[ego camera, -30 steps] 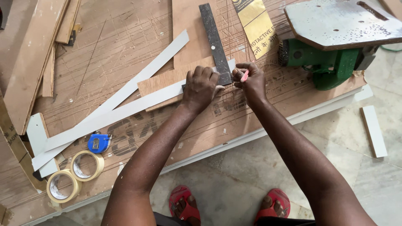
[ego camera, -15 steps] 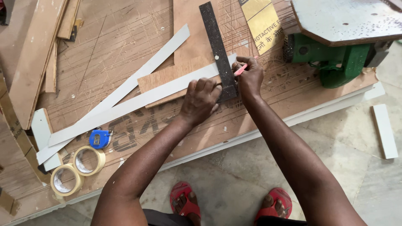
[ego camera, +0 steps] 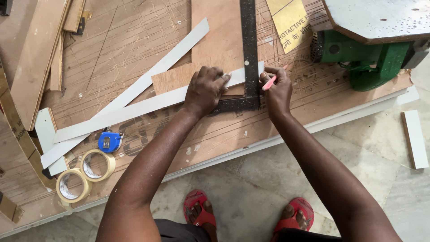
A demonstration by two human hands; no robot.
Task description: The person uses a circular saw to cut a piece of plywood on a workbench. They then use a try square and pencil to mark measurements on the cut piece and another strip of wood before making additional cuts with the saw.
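Head camera, looking straight down at my two hands on a scratched wooden worktop [ego camera: 134, 40].

My left hand [ego camera: 207, 88] lies palm down, fingers pressed flat on a long white strip [ego camera: 134, 110] and on the short arm of a black metal square [ego camera: 249, 49]. This grip is a flat press, not a pinch. The strip runs from about 8 o'clock of my hand up to the square, where its end stops at the long blade. A second white strip [ego camera: 179, 54] crosses behind it, slanting up toward 12 o'clock.

My right hand [ego camera: 277, 89] sits just beside the square, at 3 o'clock of my left hand. Its fingers are closed together, pinching a red pencil [ego camera: 270, 82], tip close to the blade's edge where the strip ends.

The square's long blade runs up to 12 o'clock across a brown plywood piece [ego camera: 215, 40].

At 8 o'clock lie a blue tape measure [ego camera: 109, 141] and two rolls of tan tape [ego camera: 85, 175], touching each other. At 2 o'clock stands a green machine [ego camera: 371, 58] under a grey metal plate [ego camera: 380, 18].

At 6 o'clock, on the stone floor [ego camera: 251, 179], my feet wear red sandals [ego camera: 201, 213].
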